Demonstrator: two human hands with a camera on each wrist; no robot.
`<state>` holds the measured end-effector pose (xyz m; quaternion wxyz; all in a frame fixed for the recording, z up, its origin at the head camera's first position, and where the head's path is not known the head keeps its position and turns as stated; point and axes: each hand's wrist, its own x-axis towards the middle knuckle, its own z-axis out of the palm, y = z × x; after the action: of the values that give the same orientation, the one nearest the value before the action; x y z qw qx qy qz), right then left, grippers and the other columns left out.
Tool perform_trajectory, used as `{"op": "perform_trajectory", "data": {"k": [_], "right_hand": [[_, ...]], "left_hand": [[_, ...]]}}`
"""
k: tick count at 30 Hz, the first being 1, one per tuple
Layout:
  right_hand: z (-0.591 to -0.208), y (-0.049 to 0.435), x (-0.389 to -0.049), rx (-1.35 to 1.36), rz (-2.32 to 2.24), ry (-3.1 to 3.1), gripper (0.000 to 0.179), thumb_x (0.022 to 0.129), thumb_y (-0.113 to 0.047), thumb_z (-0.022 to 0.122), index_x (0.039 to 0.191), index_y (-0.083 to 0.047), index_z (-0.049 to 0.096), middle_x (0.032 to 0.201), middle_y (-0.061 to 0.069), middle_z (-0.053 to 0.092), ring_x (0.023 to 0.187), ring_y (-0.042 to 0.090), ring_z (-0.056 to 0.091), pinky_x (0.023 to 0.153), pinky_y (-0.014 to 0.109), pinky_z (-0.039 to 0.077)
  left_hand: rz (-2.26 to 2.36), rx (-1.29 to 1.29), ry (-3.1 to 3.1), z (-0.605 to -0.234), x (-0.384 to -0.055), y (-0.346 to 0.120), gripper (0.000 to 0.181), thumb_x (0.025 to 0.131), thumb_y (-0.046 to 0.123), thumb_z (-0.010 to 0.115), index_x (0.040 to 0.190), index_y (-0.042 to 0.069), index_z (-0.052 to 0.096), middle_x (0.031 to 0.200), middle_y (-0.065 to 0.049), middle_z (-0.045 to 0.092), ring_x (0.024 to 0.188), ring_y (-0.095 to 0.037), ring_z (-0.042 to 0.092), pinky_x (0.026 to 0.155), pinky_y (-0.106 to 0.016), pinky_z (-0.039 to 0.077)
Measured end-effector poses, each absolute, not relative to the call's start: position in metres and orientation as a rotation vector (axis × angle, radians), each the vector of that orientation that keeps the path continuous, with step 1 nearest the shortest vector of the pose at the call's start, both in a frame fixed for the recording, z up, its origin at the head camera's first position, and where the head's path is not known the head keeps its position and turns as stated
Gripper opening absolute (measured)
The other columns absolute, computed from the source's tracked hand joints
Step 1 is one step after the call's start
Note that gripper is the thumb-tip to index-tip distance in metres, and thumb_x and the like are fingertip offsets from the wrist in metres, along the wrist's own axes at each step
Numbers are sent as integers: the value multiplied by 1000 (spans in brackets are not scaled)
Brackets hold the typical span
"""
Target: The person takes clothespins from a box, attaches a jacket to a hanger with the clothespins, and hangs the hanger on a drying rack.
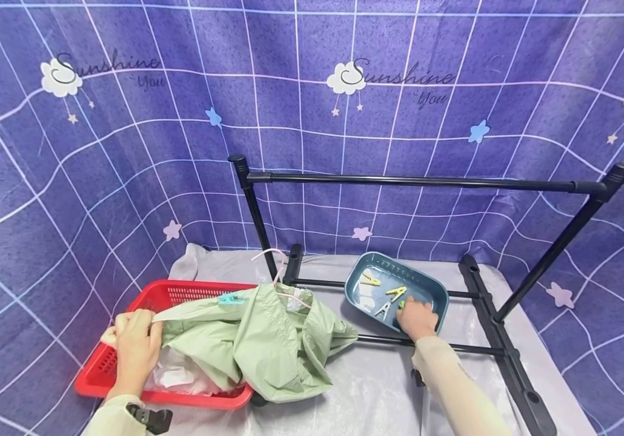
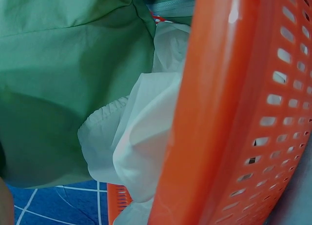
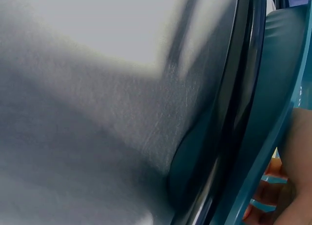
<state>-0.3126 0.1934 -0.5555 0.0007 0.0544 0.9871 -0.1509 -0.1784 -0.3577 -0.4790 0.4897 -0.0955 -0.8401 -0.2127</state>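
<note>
Cannot confirm grip of right hand (image 1: 418, 317) on green clip (image 1: 401, 304), largely hidden at right end of blue bin (image 1: 418, 280). Partly under green garment (image 1: 276, 348): white cloth (image 1: 181, 374), near edge of red basket (image 1: 197, 399). Cropped, left wrist view: left hand (image 2: 6, 205).

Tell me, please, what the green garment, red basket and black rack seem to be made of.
The green garment is apparently thin, mostly matte woven fabric, perhaps synthetic, given its crisp creases. The red basket looks like glossy molded plastic, with rim highlights and regular holes. The black rack is probably coated metal, judging by its slim, shiny tubes.
</note>
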Motion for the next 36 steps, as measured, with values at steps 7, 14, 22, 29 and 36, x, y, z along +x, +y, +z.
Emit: {"op": "perform_trajectory", "data": {"k": [7,14,22,29,36], "right_hand": [[-551,194,-310,115,-437,3124,48,93,-28,58,131,1,54,112,32,58,109,49,48,81,64,43],[-552,196,-311,85,-417,3135,50,94,-30,58,137,-5,52,112,32,55,107,48,46,80,63,43],[-551,197,-312,79,-413,3147,49,94,-31,59,136,-7,53,111,33,53,109,50,44,82,64,42],[-549,199,-311,57,-442,3171,52,93,-30,57,139,-6,53,117,35,49,109,50,41,81,64,40],[-545,202,-306,36,-435,3181,52,94,-30,55,140,-6,52,120,35,48,108,50,41,80,63,40]], "left_hand": [[-514,-233,-2028,-479,-178,-357,10,83,2,54,76,-2,49,73,-22,50,83,-47,43,73,-53,26],[-515,-234,-2021,-478,-179,-357,10,82,1,54,75,-2,49,72,-21,49,82,-47,43,72,-52,26],[-521,-222,-2030,-478,-178,-357,10,83,1,53,75,-2,49,72,-22,49,81,-47,42,71,-51,25],[-522,-218,-2029,-478,-178,-357,9,82,0,55,75,-2,49,72,-22,49,81,-46,43,74,-51,26],[-520,-231,-2015,-479,-178,-357,9,80,-1,56,75,-1,49,71,-20,48,80,-45,44,74,-50,27]]}}
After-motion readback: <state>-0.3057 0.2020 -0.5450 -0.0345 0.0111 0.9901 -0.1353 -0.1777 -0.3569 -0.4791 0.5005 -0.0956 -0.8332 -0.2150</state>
